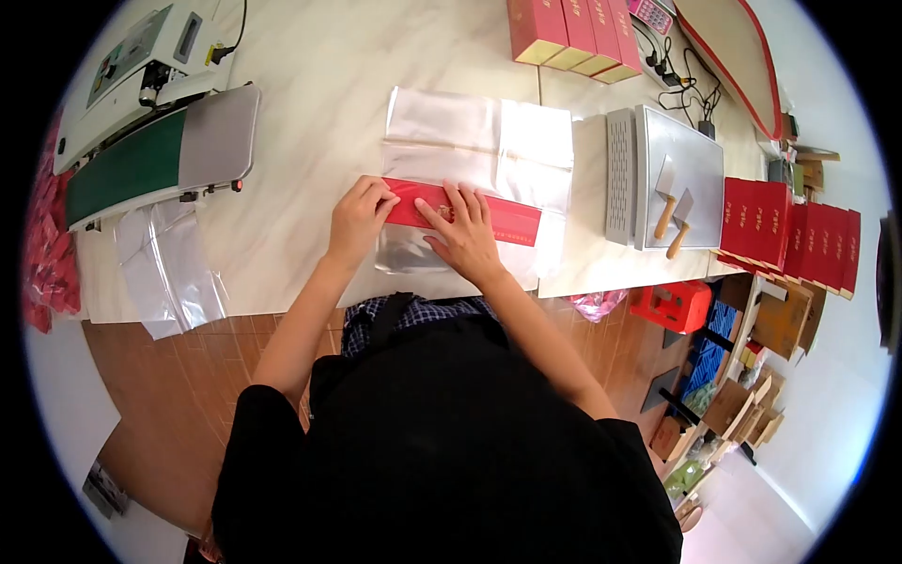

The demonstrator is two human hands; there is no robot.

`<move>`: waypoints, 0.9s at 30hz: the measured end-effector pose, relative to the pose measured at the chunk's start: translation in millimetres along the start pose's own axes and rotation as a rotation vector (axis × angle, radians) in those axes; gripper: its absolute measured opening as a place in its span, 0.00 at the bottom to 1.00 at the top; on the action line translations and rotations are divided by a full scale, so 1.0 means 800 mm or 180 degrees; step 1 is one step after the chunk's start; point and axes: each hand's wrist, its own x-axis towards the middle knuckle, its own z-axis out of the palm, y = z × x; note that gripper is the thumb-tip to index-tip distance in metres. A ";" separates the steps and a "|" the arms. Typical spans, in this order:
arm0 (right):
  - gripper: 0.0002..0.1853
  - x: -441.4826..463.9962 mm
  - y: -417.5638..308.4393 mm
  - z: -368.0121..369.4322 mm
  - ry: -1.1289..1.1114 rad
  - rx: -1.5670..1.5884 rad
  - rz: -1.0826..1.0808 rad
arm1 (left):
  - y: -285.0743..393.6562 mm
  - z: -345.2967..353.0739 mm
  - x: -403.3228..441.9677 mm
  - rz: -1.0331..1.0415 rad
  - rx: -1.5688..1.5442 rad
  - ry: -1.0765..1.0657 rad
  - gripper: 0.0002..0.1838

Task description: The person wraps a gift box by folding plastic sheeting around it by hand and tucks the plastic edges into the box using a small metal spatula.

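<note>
Red and gold-lettered, a long strip (515,223) is pinched at its left end by the left hand (360,214) and pressed by the spread right hand (462,233). Clear bags (442,117) are spread beneath it on the pale marbled surface (319,122), above a brown floor (188,371). A green-belted machine (132,167) is seen left; right, two wooden-handled scrapers (664,214) are carried by a metal case (697,160) near red boxes (756,221).

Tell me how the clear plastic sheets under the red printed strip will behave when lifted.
The clear plastic sheets will probably flop and bend, as they look thin and wrinkled. They are likely light for their size. Their glossy glare suggests a slippery surface, so the flat red printed strip lying across them might slide off if they tilt.
</note>
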 end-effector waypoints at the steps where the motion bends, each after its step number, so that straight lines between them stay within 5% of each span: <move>1: 0.40 0.000 0.002 0.002 0.0016 0.0020 -0.0021 | -0.005 -0.002 -0.001 0.0000 0.0031 0.0013 0.06; 7: 0.37 0.002 0.007 0.009 0.0115 -0.0264 -0.0067 | -0.074 -0.046 -0.018 -0.0066 0.1019 0.0562 0.04; 9: 0.36 0.002 0.007 0.010 0.0135 -0.0267 -0.0077 | -0.091 -0.070 -0.026 -0.1129 0.0530 0.0718 0.06; 13: 0.36 0.003 0.006 0.007 0.0144 -0.0225 -0.0079 | -0.086 -0.092 -0.023 -0.1560 0.0569 0.0642 0.10; 18: 0.35 0.001 0.007 0.009 0.0110 -0.0197 -0.0050 | -0.017 -0.049 0.015 0.0190 0.0630 -0.0299 0.21; 27: 0.35 0.002 0.005 0.004 0.0106 0.0030 0.0113 | 0.011 0.003 0.044 0.0499 0.0953 -0.0998 0.21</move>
